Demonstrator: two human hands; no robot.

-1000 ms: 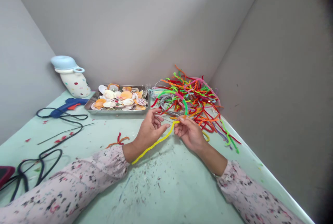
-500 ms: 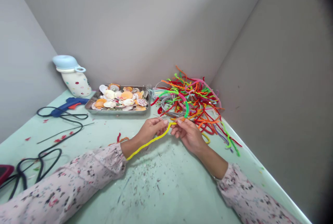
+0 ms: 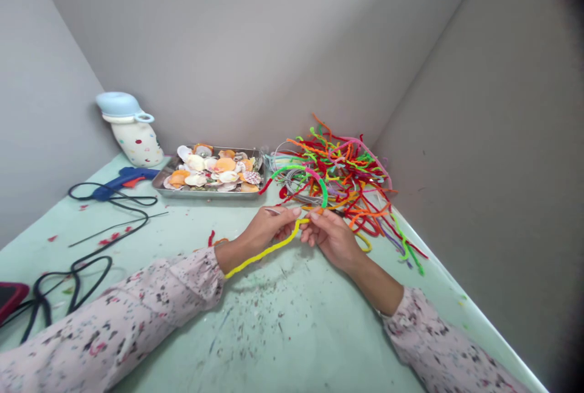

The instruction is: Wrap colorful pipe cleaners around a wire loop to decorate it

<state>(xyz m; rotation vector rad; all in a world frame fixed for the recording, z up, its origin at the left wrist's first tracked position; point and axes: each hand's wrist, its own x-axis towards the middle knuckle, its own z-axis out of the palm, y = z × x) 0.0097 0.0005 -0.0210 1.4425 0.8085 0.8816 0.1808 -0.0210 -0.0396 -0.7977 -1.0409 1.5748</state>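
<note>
My left hand [image 3: 276,222] and my right hand [image 3: 331,235] nearly meet above the table, thumbs and fingers pinched. Between them runs a yellow pipe cleaner [image 3: 267,253], its loose tail trailing down across my left wrist. My right hand pinches the orange part of a wire wrapped in pipe cleaners [image 3: 324,192]. Its green, pink and red bands arch up and over to the left. By my left thumb a thin grey wire end [image 3: 272,212] pokes out, and the fingers are closed around it. The exact contact at the fingertips is too small to make out.
Behind my hands lie a heap of colourful pipe cleaners [image 3: 351,168] and a metal tray [image 3: 210,194] of seashells. To the left are a blue glue gun [image 3: 121,181], a black cord [image 3: 86,253] and a bottle [image 3: 137,143]. Grey walls enclose the table.
The view has shifted slightly, moving the background a little to the right. The banded arch has swung slightly to the left. Both hands keep their grip in nearly the same place.
</note>
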